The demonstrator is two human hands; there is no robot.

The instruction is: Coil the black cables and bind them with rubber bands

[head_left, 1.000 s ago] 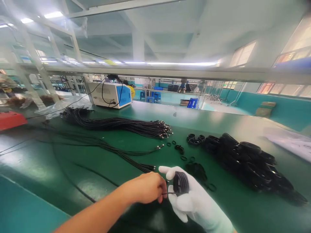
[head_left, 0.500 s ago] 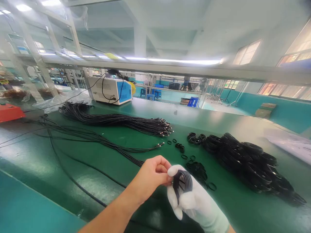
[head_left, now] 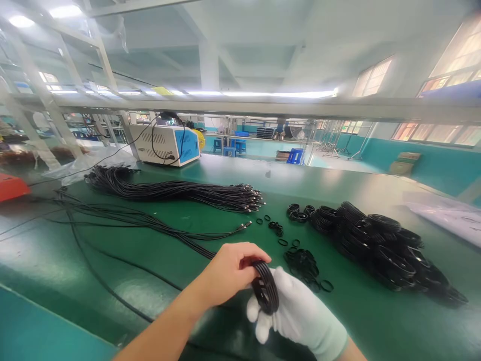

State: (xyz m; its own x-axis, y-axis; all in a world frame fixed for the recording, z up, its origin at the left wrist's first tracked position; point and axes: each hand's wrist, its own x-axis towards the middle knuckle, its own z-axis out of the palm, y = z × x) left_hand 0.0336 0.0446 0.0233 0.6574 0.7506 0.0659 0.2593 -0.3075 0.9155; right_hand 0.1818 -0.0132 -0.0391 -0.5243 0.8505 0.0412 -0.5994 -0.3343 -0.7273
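A small coil of black cable (head_left: 265, 290) is held above the green bench, tilted on edge. My bare left hand (head_left: 236, 268) pinches its upper left rim between thumb and fingers. In a white glove, my right hand (head_left: 291, 306) is closed around the coil's right and lower side, with some fingertips showing below it. Part of the fingers lies hidden behind the coil. Just beyond the hands lies a pile of black rubber bands (head_left: 302, 263), with one loose band (head_left: 326, 286) beside it.
Finished-looking cable coils (head_left: 376, 240) are heaped at the right. A long bundle of straight cables (head_left: 176, 194) crosses the back, and loose cables (head_left: 150, 220) trail at the left. A white and blue machine (head_left: 165, 145) stands behind, under a metal shelf rail (head_left: 244, 105).
My left hand has gone from the coil's left edge to gripping its upper rim. The coil has turned and shifted slightly left, and my gloved thumb has left its front.
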